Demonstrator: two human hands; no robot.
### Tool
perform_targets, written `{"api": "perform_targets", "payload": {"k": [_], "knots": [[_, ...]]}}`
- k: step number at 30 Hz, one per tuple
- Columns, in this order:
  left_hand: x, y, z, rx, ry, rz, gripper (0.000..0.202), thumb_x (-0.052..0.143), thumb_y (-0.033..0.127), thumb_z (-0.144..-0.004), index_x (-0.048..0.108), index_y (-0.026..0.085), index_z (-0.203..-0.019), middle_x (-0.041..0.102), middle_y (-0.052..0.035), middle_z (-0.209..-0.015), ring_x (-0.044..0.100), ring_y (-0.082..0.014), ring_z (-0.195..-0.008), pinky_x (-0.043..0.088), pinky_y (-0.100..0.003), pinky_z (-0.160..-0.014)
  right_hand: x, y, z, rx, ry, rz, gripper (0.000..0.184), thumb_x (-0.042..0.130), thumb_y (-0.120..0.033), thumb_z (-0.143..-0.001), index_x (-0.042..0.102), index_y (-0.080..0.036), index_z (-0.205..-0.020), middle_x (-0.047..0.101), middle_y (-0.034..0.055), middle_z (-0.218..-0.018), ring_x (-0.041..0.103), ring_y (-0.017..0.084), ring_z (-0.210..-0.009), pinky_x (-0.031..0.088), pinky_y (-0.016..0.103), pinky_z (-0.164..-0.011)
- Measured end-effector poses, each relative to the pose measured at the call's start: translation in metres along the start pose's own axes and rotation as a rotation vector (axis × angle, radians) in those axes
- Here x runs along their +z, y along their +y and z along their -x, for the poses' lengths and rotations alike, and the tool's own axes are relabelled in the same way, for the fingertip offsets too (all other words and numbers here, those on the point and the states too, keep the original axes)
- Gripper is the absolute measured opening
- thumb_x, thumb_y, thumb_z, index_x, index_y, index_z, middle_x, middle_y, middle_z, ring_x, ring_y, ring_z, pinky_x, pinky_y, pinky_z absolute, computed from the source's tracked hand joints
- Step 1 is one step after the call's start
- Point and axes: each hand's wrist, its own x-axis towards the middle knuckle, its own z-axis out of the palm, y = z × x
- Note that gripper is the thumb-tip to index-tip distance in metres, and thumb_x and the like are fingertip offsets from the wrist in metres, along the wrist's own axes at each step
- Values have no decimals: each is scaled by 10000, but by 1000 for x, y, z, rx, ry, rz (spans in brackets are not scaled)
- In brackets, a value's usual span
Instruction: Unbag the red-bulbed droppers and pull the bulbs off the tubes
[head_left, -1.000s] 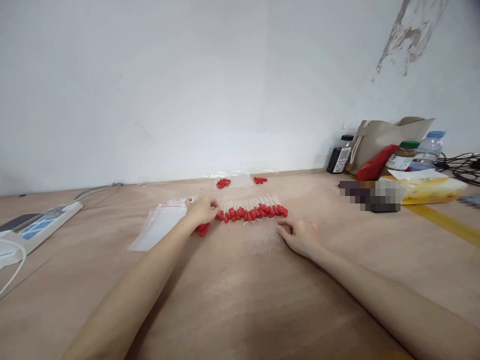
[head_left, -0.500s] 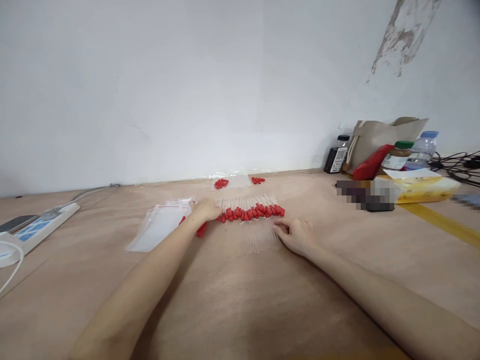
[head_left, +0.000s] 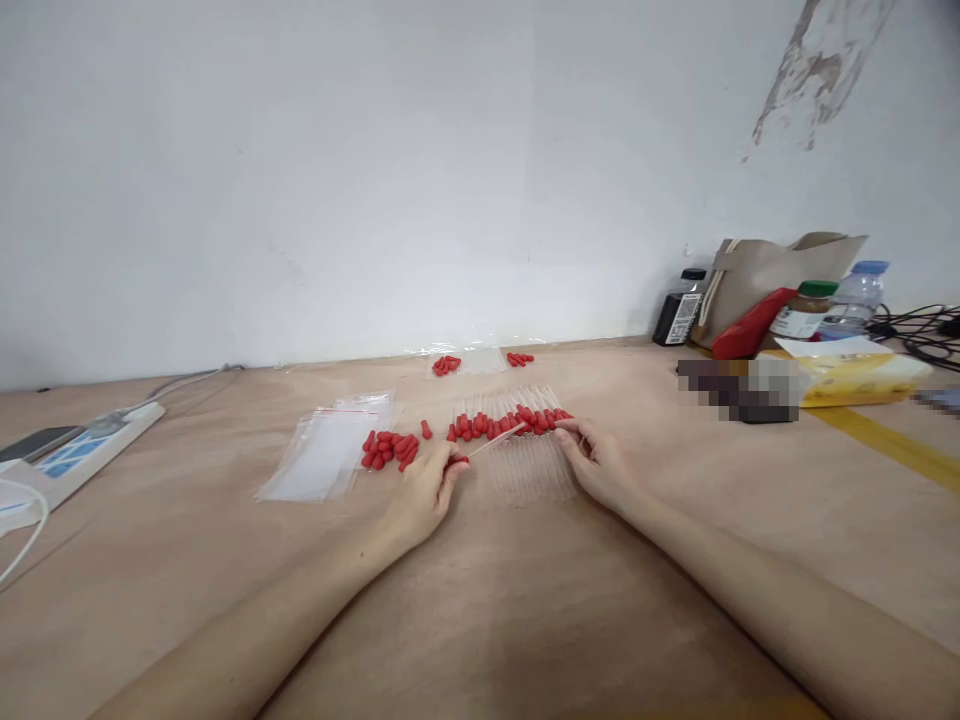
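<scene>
At the table (head_left: 525, 620), left hand (head_left: 427, 488) pinches a thin tube (head_left: 496, 441); right hand (head_left: 602, 466), half-curled, sits beside red bulbs (head_left: 528, 418), grip unclear.

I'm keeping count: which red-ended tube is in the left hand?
The tube slanting right from the left hand; the other red-ended ones lie in a row.

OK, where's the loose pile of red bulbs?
In the head view, the red bulb pile lies left of centre, by the right edge of the clear bags and just beyond the left hand.
</scene>
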Motion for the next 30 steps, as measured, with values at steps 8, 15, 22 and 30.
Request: {"api": "perform_targets", "payload": {"k": [8,15,22,30], "knots": [[12,-5,4,76,52,100,109,387,211,-865,489,194,-900,570,-24,-833,529,-144,-770,423,-269,-683,6,16,-8,4,52,-115,409,340,-460,-839,614,-163,-908,591,69,-852,528,182,-833,398,297,-768],[11,-5,5,105,66,114,169,378,198,-872,513,199,-973,580,-44,-900,537,-157,-851,431,-298,-744,8,23,-11,57,43,-163,407,334,-462,-837,616,-179,-911,605,64,-911,528,188,-900,384,304,-810],[9,-2,4,128,76,105,180,386,188,-871,536,193,-969,577,-48,-907,539,-152,-864,443,-292,-760,6,17,-9,28,65,-212,441,325,-483,-837,616,-159,-902,592,57,-792,540,182,-805,411,304,-760],[12,-2,2,163,119,88,177,400,212,-871,560,198,-946,585,-51,-892,547,-157,-858,455,-313,-761,-10,-11,3,-320,41,-87,356,356,-402,-860,601,-190,-1008,602,77,-930,525,179,-885,371,330,-811]]}}
